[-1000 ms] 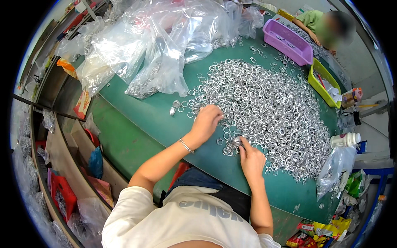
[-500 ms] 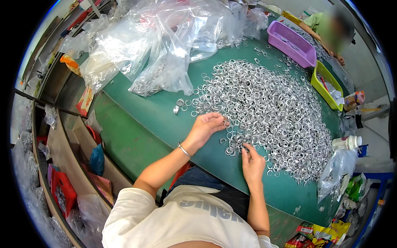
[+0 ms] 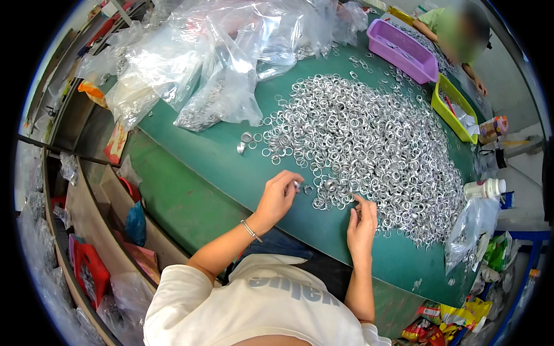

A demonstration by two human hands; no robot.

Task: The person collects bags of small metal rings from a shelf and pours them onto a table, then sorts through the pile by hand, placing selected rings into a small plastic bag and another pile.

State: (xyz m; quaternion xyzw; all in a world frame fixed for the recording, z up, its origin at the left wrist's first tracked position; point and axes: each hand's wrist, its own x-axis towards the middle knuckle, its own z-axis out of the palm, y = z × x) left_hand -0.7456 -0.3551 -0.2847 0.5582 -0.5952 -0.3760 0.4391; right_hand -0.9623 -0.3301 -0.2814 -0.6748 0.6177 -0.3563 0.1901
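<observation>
A: What is the biggest thing here?

B: A green table (image 3: 231, 167), with a wide heap of silver metal rings (image 3: 369, 132) spread over its middle and reaching toward the right edge.

A: And at the far edge?

B: A pile of clear plastic bags (image 3: 202, 57) fills the far left corner, some with rings inside. A purple tray (image 3: 402, 51) sits at the far right corner, and a yellow-green tray (image 3: 453, 109) lies along the right edge just beyond it. Another person in a green top (image 3: 456, 29) sits past that corner.

A: Where are the person's own hands?

B: Both are at the near edge of the heap. The left hand (image 3: 278, 197) has its fingertips pinched together on a small ring (image 3: 296, 185), a thin bracelet (image 3: 250, 230) on the wrist. The right hand (image 3: 362, 225) rests just beside the heap's near fringe, fingers drawn close together and pointing into the rings; I cannot tell whether it grips one.

A: Anything smaller?

B: A white bottle (image 3: 485, 188) lies at the right edge, above a clear bag. A few loose rings (image 3: 247, 138) lie apart from the heap on its left side.
</observation>
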